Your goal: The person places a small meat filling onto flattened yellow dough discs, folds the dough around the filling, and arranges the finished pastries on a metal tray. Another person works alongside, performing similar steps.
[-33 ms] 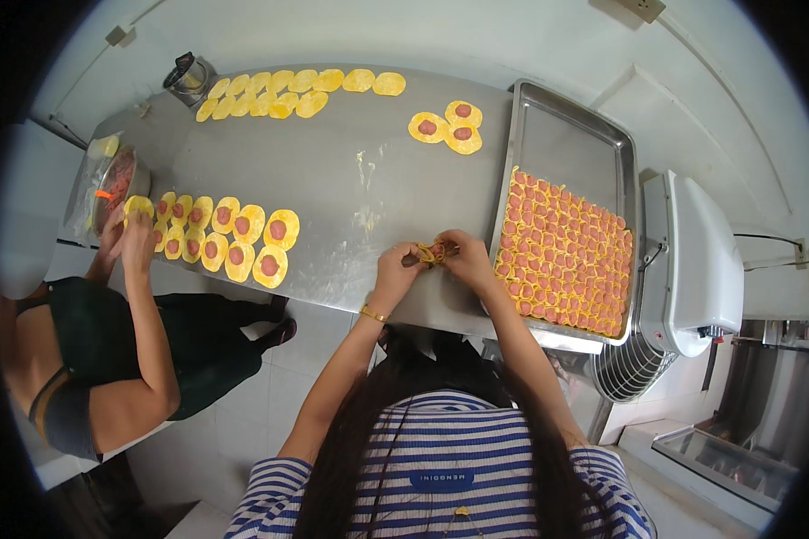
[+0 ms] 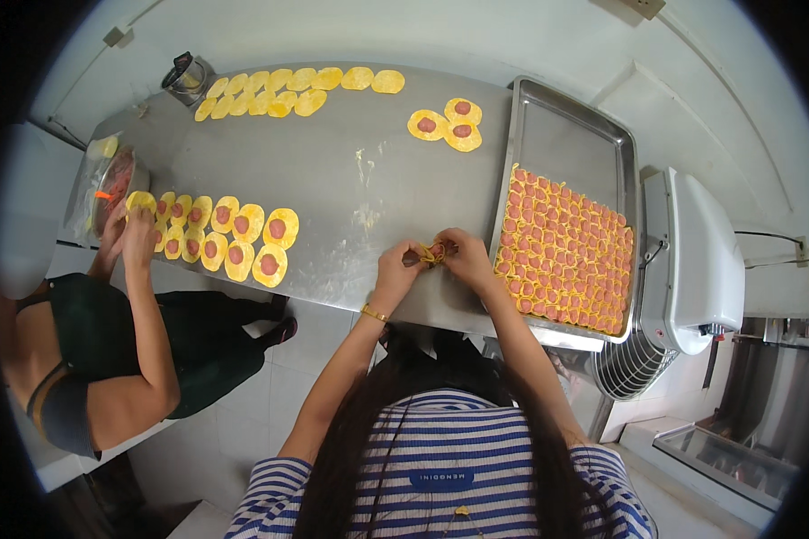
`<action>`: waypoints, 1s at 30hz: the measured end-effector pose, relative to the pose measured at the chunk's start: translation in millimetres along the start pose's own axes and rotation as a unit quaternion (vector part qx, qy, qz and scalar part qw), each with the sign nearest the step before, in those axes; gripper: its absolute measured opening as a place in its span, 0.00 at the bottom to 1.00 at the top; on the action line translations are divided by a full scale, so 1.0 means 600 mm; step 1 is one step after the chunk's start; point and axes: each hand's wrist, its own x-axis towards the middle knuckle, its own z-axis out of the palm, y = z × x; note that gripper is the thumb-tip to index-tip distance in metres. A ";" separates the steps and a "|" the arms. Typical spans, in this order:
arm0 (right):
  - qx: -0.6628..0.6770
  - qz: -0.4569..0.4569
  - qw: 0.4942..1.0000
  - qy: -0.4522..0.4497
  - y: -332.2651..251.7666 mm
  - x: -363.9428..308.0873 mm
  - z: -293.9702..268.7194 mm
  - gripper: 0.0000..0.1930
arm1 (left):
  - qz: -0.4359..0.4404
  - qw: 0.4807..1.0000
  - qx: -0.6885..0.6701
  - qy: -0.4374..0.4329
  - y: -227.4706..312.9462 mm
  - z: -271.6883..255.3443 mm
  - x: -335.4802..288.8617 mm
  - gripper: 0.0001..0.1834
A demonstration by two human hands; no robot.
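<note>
Near the front edge of the steel table (image 2: 333,180), both my hands pinch one open-topped dumpling (image 2: 434,254), a yellow wrapper gathered around pink meat. My left hand (image 2: 397,271) grips its left side, my right hand (image 2: 466,258) its right; the fingers partly cover it. Just right of my right hand, a metal tray (image 2: 577,112) carries rows of finished-looking dumplings (image 2: 562,251) with pink tops. Beyond my hands lie three flat wrappers (image 2: 427,125), each with a meat ball on it.
On the left a co-worker's hands (image 2: 137,241) hold a wrapper (image 2: 140,202) beside a bowl of meat (image 2: 117,184). Filled wrappers (image 2: 238,262) lie in two rows nearby; plain wrappers (image 2: 357,78) line the far edge by a metal pot (image 2: 187,81). A white machine (image 2: 697,260) stands right of the tray.
My hands stay in place around the dumpling. The co-worker's wrapper and hands at the left have shifted very slightly.
</note>
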 end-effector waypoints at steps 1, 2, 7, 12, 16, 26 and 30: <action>-0.018 -0.032 0.999 0.000 0.004 0.003 0.002 0.13 | -0.047 0.998 -0.040 -0.003 0.003 0.004 -0.003 0.13; -0.038 -0.048 0.998 -0.001 0.007 0.004 0.004 0.14 | -0.049 0.999 -0.024 0.000 0.007 0.007 -0.005 0.13; -0.089 -0.080 0.993 0.017 0.013 0.005 -0.002 0.12 | -0.016 0.997 0.064 -0.031 0.019 0.009 0.011 0.15; -0.098 -0.052 0.994 -0.003 0.014 0.005 -0.005 0.07 | -0.023 0.993 0.086 -0.075 0.019 0.013 0.018 0.16; -0.126 -0.075 0.989 0.002 0.018 0.004 -0.013 0.11 | -0.037 0.992 0.050 -0.109 0.012 0.001 0.020 0.15; -0.115 -0.068 0.991 -0.002 0.014 0.000 -0.002 0.10 | -0.013 0.984 0.142 -0.109 0.023 0.012 0.031 0.16; -0.195 -0.059 0.978 0.034 0.013 -0.019 -0.003 0.10 | 0.006 0.993 0.095 -0.072 0.017 0.014 0.022 0.14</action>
